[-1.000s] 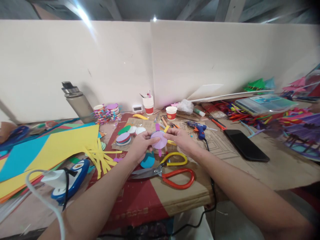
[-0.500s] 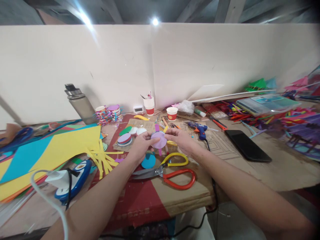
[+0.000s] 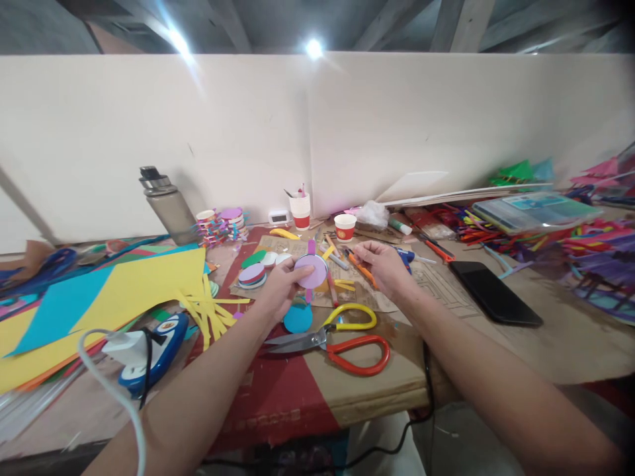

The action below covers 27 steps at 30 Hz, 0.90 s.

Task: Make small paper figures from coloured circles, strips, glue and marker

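My left hand (image 3: 278,287) pinches a purple paper disc (image 3: 311,272) between thumb and fingers above the cardboard. Purple and yellow paper strips stick out from around the disc's edge. To its right, my right hand (image 3: 380,264) is apart from the disc, its fingertips pressed together over an orange tool (image 3: 366,274). What lies between those fingertips, if anything, is too small to make out. Behind that hand a blue glue gun (image 3: 406,258) is mostly hidden. Closer to me lie large scissors (image 3: 317,339) with yellow and red handles, their blades spread, beside a blue paper disc (image 3: 298,318).
Left of the hands are stacked paper discs (image 3: 252,275), cut yellow strips (image 3: 207,311) and coloured sheets (image 3: 143,284). Paper cups (image 3: 345,227) and a bottle (image 3: 169,205) stand at the back. A phone (image 3: 496,293) lies on the right; a black cord hangs over the front edge.
My right hand has let go of the disc's edge and moved right, over the orange tool and in front of the glue gun. My left hand still holds the disc. The view has shifted slightly.
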{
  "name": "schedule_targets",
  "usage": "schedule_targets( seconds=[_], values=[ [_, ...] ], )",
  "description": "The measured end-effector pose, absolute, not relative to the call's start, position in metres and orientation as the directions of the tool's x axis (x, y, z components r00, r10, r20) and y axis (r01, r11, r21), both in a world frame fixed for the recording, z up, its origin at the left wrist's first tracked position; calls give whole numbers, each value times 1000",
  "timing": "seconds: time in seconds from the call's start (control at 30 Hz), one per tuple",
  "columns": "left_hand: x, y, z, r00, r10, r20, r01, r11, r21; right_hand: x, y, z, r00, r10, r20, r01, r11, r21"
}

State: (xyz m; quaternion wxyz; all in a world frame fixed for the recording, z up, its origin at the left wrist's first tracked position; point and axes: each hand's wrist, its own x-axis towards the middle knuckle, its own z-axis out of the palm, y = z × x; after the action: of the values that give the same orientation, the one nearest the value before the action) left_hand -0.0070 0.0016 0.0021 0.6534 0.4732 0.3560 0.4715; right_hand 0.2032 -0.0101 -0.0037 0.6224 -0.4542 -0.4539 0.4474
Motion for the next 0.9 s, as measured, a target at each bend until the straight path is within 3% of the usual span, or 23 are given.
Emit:
schedule_targets(
  seconds=[0.33,0.53,0.9],
  values=[
    [-6,3,1,272,962,10,-378,98,920,192,-9,-13,-21,980,196,17,196,-980],
    [-3,-1,0,340,940,0,-315,114,942,176,-18,-5,44,967,249,-1,250,-968],
    [-2,-6,2,376,927,-14,-262,120,958,172,-23,0,53,973,224,34,222,-974]
  ],
)
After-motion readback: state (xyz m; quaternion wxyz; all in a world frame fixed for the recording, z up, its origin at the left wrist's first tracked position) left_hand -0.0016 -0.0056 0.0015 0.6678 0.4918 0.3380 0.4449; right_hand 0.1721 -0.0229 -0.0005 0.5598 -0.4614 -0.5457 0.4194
